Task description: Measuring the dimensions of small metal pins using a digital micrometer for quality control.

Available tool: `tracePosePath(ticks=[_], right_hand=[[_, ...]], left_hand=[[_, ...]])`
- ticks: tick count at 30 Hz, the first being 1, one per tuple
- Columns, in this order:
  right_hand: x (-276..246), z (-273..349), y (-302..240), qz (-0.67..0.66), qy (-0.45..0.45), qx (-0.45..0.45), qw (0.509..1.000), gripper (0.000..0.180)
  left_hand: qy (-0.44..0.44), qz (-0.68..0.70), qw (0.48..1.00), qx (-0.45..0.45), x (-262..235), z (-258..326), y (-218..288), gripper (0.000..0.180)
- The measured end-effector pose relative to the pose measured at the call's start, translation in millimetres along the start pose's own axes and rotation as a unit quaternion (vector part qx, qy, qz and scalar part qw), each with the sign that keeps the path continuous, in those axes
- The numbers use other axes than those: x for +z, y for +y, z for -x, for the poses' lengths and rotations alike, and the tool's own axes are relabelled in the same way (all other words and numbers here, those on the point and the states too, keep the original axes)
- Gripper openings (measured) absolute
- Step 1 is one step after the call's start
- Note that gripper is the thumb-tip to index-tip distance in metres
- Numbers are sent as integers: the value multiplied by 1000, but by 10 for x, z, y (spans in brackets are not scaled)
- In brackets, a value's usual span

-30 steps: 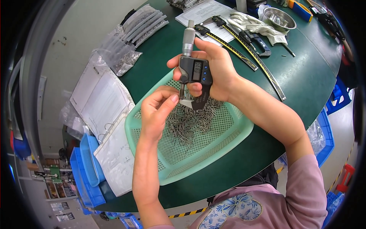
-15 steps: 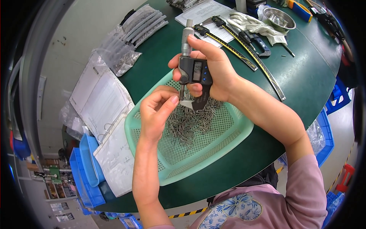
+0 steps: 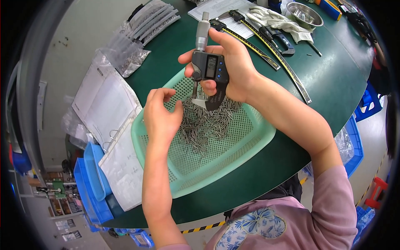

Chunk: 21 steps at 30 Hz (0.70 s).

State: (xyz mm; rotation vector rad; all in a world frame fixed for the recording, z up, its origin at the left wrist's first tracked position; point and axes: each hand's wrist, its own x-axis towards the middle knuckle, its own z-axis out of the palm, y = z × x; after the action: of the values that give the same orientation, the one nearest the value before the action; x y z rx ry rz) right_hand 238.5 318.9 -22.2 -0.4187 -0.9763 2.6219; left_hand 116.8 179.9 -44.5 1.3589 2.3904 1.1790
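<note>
**benchrat:** Over the pale green mesh basket (image 3: 233, 154) in the middle of the dark green table (image 3: 333, 83), the right hand (image 3: 233, 68) is gripping a digital micrometer (image 3: 208, 68), fingers wrapped round the frame, thumb sitting on the front next to the little screen. It's being held upright, thimble end pointing away from the person, the anvil end hanging just above the pile of small metal pins (image 3: 206, 123) in the basket.

**pin_counter:** And the left one?

**benchrat:** The left hand (image 3: 160, 116) is hovering over the left part of the basket, fingers curled loosely, tips pinching toward each other right beside the micrometer's jaws. Can't tell whether it's actually holding a pin, too small and the fingers are hiding it. It isn't flat open and it isn't a fist.

**pin_counter:** What else is lying around?

**benchrat:** At the far edge there's a long caliper (image 3: 271, 46) lying diagonally, a pair of whitish gloves (image 3: 275, 21) bunched up next to it, and a steel bowl (image 3: 308, 14) just beyond those. A sheet of paper (image 3: 216, 8) is sitting under the caliper's near end. Off to the left, clear bags of parts (image 3: 133, 58) are fanning out over the table edge, some paper sheets in plastic sleeves (image 3: 108, 108) are hanging beside the basket, and blue bins (image 3: 93, 183) are stacking up below that.
</note>
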Motion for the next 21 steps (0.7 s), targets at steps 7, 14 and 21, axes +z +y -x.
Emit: tracePosePath(ticks=[7,14,21], right_hand=[[-35,-27,33,-12,-14,-5,1000,62],[-28,-20,12,-7,-5,-2,1000,61],[-9,11,16,-4,-13,-8,1000,60]], left_hand=[[-145,-166,959,176,226,143,70,13],[-151,-204,951,179,323,131,43,10],[-64,325,933,-142,28,32,18,12]])
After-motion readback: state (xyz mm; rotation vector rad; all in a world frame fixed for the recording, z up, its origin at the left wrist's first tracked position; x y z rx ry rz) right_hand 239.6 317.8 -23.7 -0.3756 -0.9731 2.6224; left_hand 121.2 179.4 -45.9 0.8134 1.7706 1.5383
